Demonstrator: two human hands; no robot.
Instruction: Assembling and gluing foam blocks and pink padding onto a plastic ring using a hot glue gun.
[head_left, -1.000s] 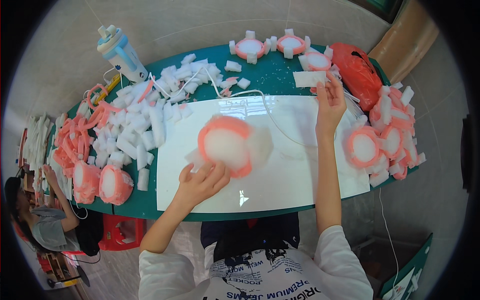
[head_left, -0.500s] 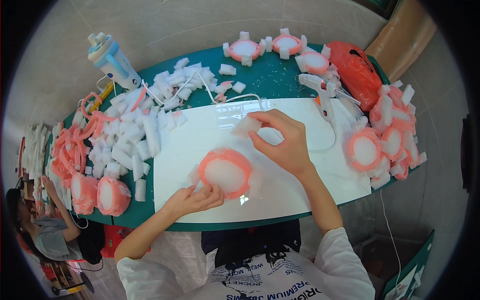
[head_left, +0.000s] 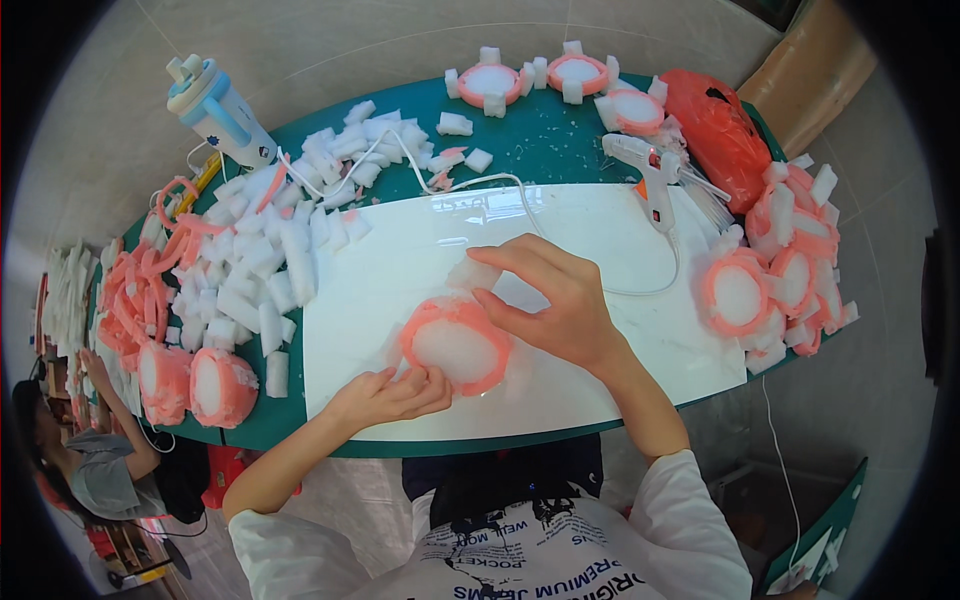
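A round foam piece with a pink rim and white centre (head_left: 455, 347) lies on the white sheet (head_left: 380, 240). Small white blocks stick out around it, partly hidden. My left hand (head_left: 395, 397) pinches its lower left edge with curled fingers. Between the thumb and forefinger of my right hand (head_left: 555, 305) is a white foam block (head_left: 468, 274), held at the far edge of the rim. It looks close to the rim or touching it; which of these I cannot tell.
White foam blocks (head_left: 240, 290) and pink foam strips (head_left: 130, 290) are heaped at left, near a bottle (head_left: 222, 115). A glue gun (head_left: 650, 180) with its cord lies back right, beside a red bag (head_left: 715, 130). Finished-looking pink rings (head_left: 735, 293) pile at right. Another person (head_left: 95, 460) is far left.
My right hand has brought the white foam block down and left to the far edge of the round piece. My left hand keeps its hold. The view has shifted slightly.
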